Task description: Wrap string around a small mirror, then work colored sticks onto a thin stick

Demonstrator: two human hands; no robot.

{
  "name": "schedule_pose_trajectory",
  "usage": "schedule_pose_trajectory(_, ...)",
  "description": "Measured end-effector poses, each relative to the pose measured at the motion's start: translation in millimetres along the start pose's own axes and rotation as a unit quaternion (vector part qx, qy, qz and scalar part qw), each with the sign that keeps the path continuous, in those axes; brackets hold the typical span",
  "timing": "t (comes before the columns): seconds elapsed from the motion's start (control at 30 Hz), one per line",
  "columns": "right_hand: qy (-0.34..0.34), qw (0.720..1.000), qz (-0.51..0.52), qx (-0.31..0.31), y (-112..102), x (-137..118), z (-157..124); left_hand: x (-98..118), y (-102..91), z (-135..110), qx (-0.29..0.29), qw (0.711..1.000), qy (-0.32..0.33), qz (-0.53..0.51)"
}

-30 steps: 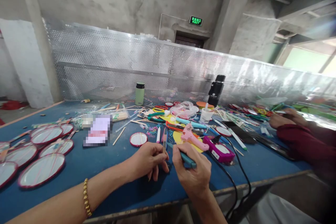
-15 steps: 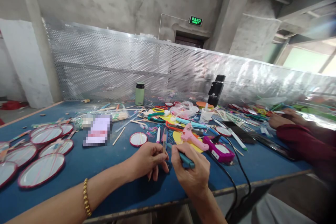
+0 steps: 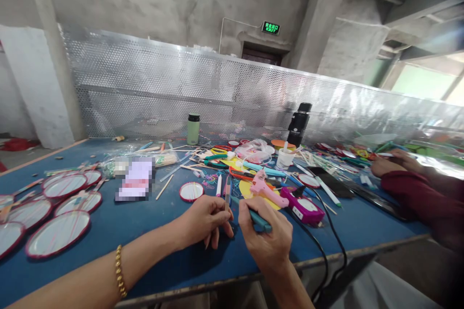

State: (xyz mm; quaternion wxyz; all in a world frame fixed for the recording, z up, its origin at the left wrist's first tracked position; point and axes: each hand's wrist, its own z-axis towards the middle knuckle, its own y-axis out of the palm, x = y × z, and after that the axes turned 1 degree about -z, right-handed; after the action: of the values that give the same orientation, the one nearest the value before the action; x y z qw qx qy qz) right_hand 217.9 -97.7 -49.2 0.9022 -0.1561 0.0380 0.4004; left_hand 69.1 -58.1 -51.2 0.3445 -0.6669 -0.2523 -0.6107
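Note:
My left hand [image 3: 206, 218] pinches a flat wooden craft stick [image 3: 227, 199] upright between thumb and fingers, just above the blue table. The stick's upper part has coloured bands on it. My right hand [image 3: 272, 234] grips a teal marker pen [image 3: 261, 222], its tip pointing left toward the stick, with a small gap between them. Beyond my left hand lies a round white disc with a red rim [image 3: 192, 191]. Near it is a white pen [image 3: 219, 185]. A pink glue gun [image 3: 266, 190] lies just past my right hand.
Several red-rimmed discs [image 3: 58, 234] spread over the table's left side, near a phone [image 3: 137, 178]. Behind are a green bottle [image 3: 193, 129], a white cup [image 3: 284, 158] and pliers [image 3: 216, 161]. Right are a purple box [image 3: 303, 207] with black cables [image 3: 313, 239] and another person's sleeve [image 3: 404, 193].
My right hand has shifted slightly to the right with the marker pen, widening the gap to the stick. My left hand and the craft stick stay almost still.

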Motion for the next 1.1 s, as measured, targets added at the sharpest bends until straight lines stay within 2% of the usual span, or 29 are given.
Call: schedule_pose_trajectory(1.1, 0.006, 1.0, 0.022, -0.022, -1.5, -0.2, -2.2, 0.8, 0.3, -1.0, 0.002, 1.0, 0.001, 0.001)
